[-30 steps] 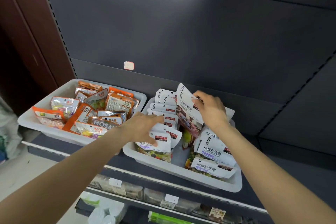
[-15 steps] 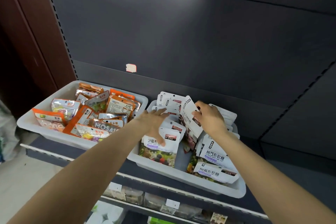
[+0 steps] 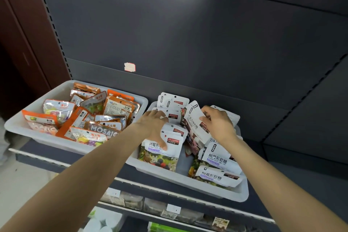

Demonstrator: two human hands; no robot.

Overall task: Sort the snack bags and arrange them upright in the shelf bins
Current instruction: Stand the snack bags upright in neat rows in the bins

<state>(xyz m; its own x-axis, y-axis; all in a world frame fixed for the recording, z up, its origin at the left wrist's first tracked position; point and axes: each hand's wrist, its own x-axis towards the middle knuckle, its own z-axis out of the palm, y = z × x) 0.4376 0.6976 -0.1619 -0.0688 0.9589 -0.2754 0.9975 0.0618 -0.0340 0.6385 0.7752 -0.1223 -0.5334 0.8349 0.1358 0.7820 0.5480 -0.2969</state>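
Hands work the right bin (image 3: 216, 193): our left hand (image 3: 154, 126) lies spread, fingers straight, on the upright white bags (image 3: 170, 118); our right hand (image 3: 218, 123) pinches one tilted white ZIRANPEI bag (image 3: 195, 124). Two pale bins share the shelf (image 3: 41, 156) — the left bin (image 3: 17, 124) heaped with orange bags (image 3: 120, 108), one reading MOSAIC. White bags are too overlapped to count — front ones read 树莓形软糖.

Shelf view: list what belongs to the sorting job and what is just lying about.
Job: left hand resting on the standing white bags; right hand gripping a white bag; right bin; left bin of orange bags.

Lying about: sticker scrap on the back panel; lower-shelf goods.
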